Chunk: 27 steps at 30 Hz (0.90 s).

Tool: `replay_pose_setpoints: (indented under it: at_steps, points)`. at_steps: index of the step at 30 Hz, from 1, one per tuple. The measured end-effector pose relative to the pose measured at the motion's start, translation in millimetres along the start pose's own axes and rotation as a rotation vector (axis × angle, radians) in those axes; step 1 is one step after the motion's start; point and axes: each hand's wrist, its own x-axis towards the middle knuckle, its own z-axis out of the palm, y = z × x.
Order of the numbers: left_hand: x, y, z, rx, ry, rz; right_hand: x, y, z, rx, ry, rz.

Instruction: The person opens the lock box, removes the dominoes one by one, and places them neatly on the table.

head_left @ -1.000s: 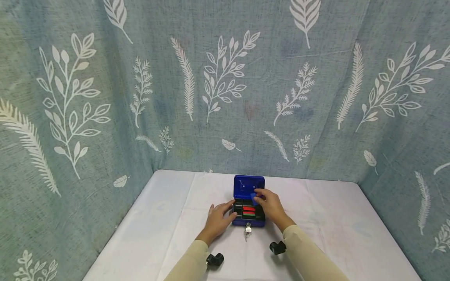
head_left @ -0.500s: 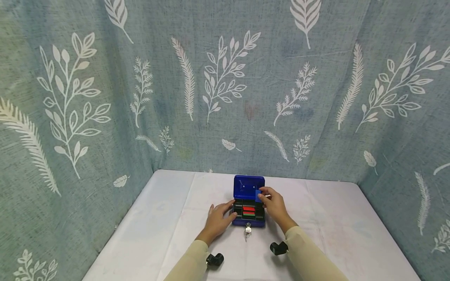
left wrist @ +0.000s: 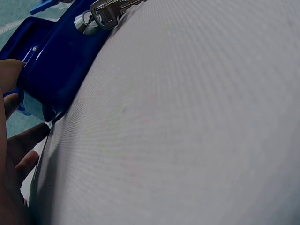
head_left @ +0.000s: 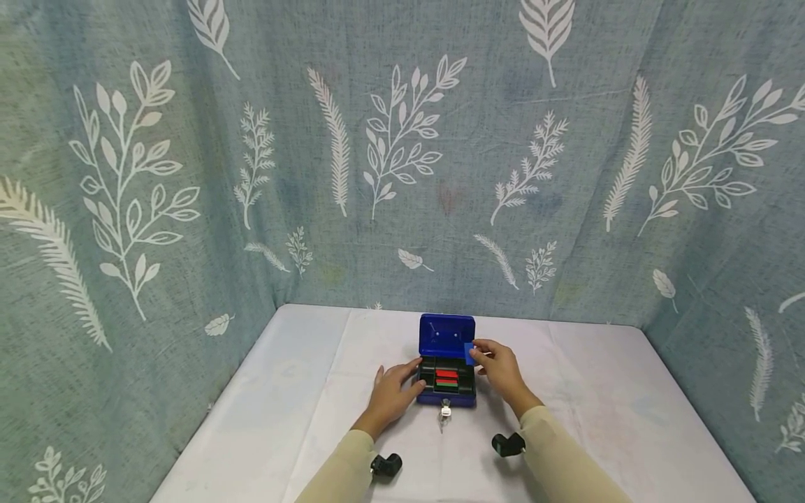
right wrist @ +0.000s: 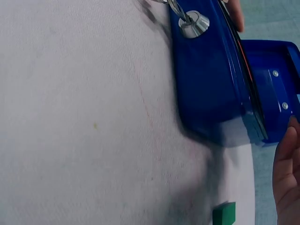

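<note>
A small blue cash box point(head_left: 445, 399) stands open on the white table, its lid point(head_left: 446, 333) upright. Red and green blocks point(head_left: 446, 378) lie in its black tray. My right hand point(head_left: 498, 368) pinches a small blue block point(head_left: 469, 353) beside the lid's right edge. My left hand point(head_left: 391, 392) lies flat on the cloth, its thumb touching the box's left side. The left wrist view shows the box wall point(left wrist: 58, 61) and my left hand's fingers point(left wrist: 21, 145) beside it. In the right wrist view the box front point(right wrist: 206, 79) fills the middle, with my right hand point(right wrist: 287, 178) at the lower right.
A key point(head_left: 444, 411) hangs from the front lock point(right wrist: 194, 22). A green block point(right wrist: 224, 213) lies on the cloth beside the box in the right wrist view. The white tablecloth point(head_left: 604, 398) is walled by leaf-patterned curtains point(head_left: 402, 154) on three sides.
My right hand has carried the blue block from over the tray up and to the right, to the lid's right edge. The left hand has stayed put.
</note>
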Motion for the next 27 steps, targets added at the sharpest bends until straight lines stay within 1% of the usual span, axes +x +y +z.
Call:
replay_pose_setpoints:
  at_steps: [3, 7, 11, 17, 21, 27]
  points:
    - [-0.2, 0.0, 1.0, -0.001, 0.0, -0.008, 0, 2, -3, 0.01, -0.004, 0.047]
    - [-0.3, -0.4, 1.6, 0.001, 0.003, -0.007, 2, 6, -7, 0.041, 0.001, 0.079]
    - [-0.5, -0.3, 1.2, -0.001, 0.003, -0.003, 3, 10, -10, 0.066, 0.004, 0.093]
    - [-0.7, 0.7, -0.1, -0.025, 0.026, 0.029, 3, 14, -12, 0.07, 0.007, 0.111]
    - [-0.7, 1.4, -0.6, -0.015, 0.025, 0.024, 2, 14, -14, 0.066, 0.012, 0.105]
    - [-0.3, 1.1, -0.2, -0.013, 0.021, 0.011, 2, 17, -17, 0.068, 0.018, 0.121]
